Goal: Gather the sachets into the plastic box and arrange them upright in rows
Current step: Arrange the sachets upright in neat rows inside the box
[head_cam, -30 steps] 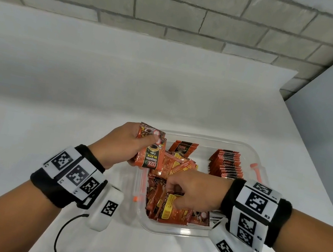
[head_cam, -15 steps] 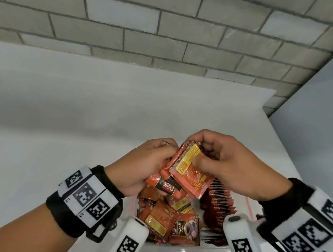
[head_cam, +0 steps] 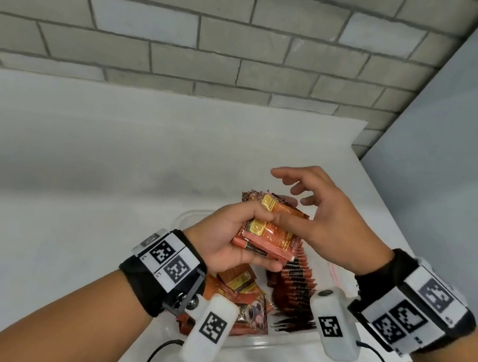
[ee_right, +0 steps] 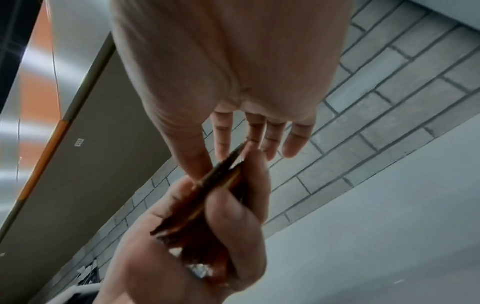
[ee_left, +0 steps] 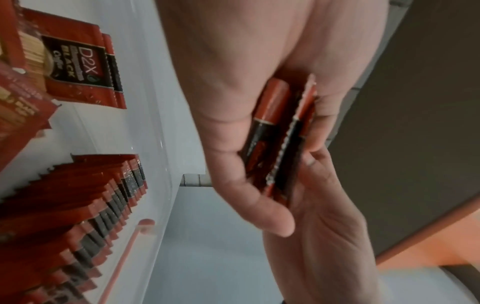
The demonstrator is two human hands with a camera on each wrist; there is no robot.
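Head view: your left hand (head_cam: 231, 242) grips a small stack of sachets (head_cam: 270, 232) above the plastic box (head_cam: 255, 344) on the desk (head_cam: 59, 183); your right hand (head_cam: 327, 226), fingers spread, thumb resting on the stack, is nearer the upright row (head_cam: 296, 287) directly below. Left wrist view: the row's long axis runs along the box wall. Right wrist view: the stack shows edge-on between both hands.

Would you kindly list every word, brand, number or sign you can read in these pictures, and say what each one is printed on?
"D2X" and "BLACK": black label of a sachet lying in the plastic box; the smaller lines are blurred.
Sachets held in the left hand: print too small and blurred.
Wristband markers: black-and-white square codes; tiny characters beside them unreadable.
Upright row of sachets: no readable text.
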